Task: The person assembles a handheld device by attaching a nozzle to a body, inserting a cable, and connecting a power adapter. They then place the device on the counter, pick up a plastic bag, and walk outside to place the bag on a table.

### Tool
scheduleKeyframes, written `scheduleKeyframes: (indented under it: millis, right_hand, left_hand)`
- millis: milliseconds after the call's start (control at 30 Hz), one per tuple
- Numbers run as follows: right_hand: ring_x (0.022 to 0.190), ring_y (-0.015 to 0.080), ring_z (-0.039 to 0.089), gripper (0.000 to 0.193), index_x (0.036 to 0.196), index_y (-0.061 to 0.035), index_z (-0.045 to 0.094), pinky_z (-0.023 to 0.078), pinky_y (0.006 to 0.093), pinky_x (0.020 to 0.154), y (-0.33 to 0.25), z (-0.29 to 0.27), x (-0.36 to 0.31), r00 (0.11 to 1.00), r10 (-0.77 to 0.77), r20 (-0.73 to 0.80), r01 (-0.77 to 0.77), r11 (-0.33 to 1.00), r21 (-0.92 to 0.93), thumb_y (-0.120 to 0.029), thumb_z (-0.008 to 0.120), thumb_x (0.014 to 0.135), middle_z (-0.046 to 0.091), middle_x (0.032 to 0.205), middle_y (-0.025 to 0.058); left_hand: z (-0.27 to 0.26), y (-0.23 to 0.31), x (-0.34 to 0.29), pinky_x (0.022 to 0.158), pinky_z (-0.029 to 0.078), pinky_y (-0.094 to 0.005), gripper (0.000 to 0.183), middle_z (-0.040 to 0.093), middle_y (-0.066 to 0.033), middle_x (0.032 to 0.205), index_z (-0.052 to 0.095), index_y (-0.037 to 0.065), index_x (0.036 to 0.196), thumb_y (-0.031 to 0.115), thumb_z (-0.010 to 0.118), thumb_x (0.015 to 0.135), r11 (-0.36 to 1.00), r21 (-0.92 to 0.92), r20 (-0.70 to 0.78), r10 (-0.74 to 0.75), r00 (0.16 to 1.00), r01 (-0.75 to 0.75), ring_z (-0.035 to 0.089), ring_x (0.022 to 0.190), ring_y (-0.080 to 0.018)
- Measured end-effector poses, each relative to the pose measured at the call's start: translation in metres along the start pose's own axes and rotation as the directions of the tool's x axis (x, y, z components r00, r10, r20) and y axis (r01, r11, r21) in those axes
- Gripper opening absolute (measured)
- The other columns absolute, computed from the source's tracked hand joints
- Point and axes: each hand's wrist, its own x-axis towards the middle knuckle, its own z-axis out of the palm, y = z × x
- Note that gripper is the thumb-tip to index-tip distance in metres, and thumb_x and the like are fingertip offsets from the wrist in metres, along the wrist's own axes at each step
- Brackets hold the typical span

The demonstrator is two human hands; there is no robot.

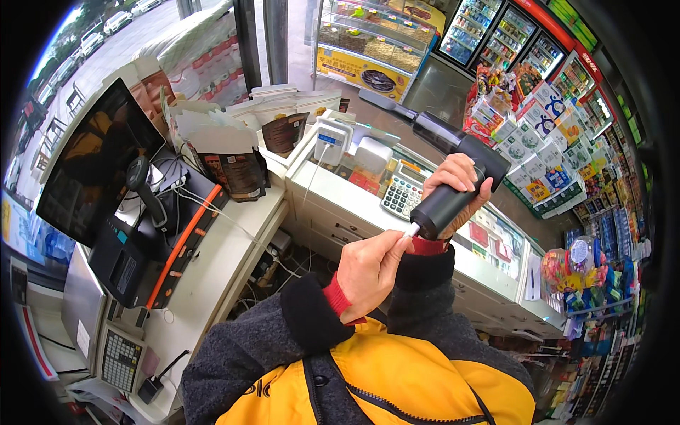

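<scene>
My right hand is wrapped around the handle of a black handheld vacuum cleaner, held tilted above the counter. Its dust cup and long flat nozzle point away to the far left. Lower down, my left hand pinches a small white plug against the bottom end of the handle. How deep the plug sits cannot be made out. Behind the vacuum, a calculator lies on the white glass-topped counter. A white charger block stands farther left, with a white cable hanging from it.
To the left, a dark monitor, a barcode scanner and loose cables crowd the side desk. Brown snack pouches fill the counter corner. A keypad sits at the lower left. Stacked boxes and drink fridges stand beyond the counter.
</scene>
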Motion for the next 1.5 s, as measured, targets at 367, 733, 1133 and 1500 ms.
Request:
scheduleKeyframes:
  millis: [367, 733, 1133, 1500]
  right_hand:
    - [0.062, 0.0104, 0.055, 0.035, 0.1, -0.0048, 0.047, 0.049, 0.0244, 0.059, 0.007, 0.006, -0.007, 0.999, -0.011, 0.044, 0.017, 0.99, -0.141, -0.01, 0.075, 0.08, 0.052, 0.077, -0.0005]
    - [0.06, 0.0104, 0.055, 0.035, 0.101, -0.0052, 0.046, 0.049, 0.0254, 0.056, 0.006, 0.007, -0.01, 0.997, -0.014, 0.082, 0.027, 0.987, -0.158, -0.013, 0.074, 0.081, 0.051, 0.075, -0.0007]
    - [0.059, 0.01, 0.057, 0.042, 0.104, -0.0065, 0.046, 0.052, 0.0267, 0.056, 0.001, 0.004, -0.01, 0.953, 0.069, 0.295, 0.007, 0.968, -0.25, -0.029, 0.075, 0.084, 0.053, 0.075, -0.0004]
    - [0.058, 0.0101, 0.058, 0.038, 0.099, -0.0075, 0.044, 0.053, 0.025, 0.058, 0.009, 0.001, -0.017, 0.957, 0.129, 0.261, -0.05, 0.956, -0.291, -0.021, 0.076, 0.083, 0.054, 0.07, -0.0005]
  left_hand:
    - [-0.001, -0.006, -0.008, 0.05, 0.044, -0.0277, 0.011, 0.061, -0.0129, 0.066, 0.065, -0.002, 0.088, 0.004, 0.058, 0.094, 0.996, 0.065, -0.023, 0.069, 0.997, -0.067, 0.057, 0.051, -0.0217]
    - [0.004, -0.016, -0.013, 0.055, 0.049, -0.0276, 0.008, 0.066, -0.0142, 0.073, 0.064, -0.003, 0.094, 0.003, 0.059, 0.093, 0.993, 0.06, 0.005, 0.104, 0.995, -0.104, 0.064, 0.058, -0.0234]
    - [0.002, -0.023, -0.019, 0.052, 0.047, -0.0332, 0.009, 0.061, -0.0159, 0.071, 0.062, -0.004, 0.095, 0.003, 0.061, 0.091, 0.998, -0.021, 0.053, 0.064, 0.997, -0.063, 0.06, 0.057, -0.0289]
    - [-0.008, -0.019, -0.025, 0.055, 0.043, -0.0249, 0.02, 0.056, -0.0044, 0.068, 0.062, -0.003, 0.1, 0.015, 0.055, 0.098, 0.936, -0.249, 0.23, -0.193, 0.954, 0.249, 0.052, 0.06, -0.0087]
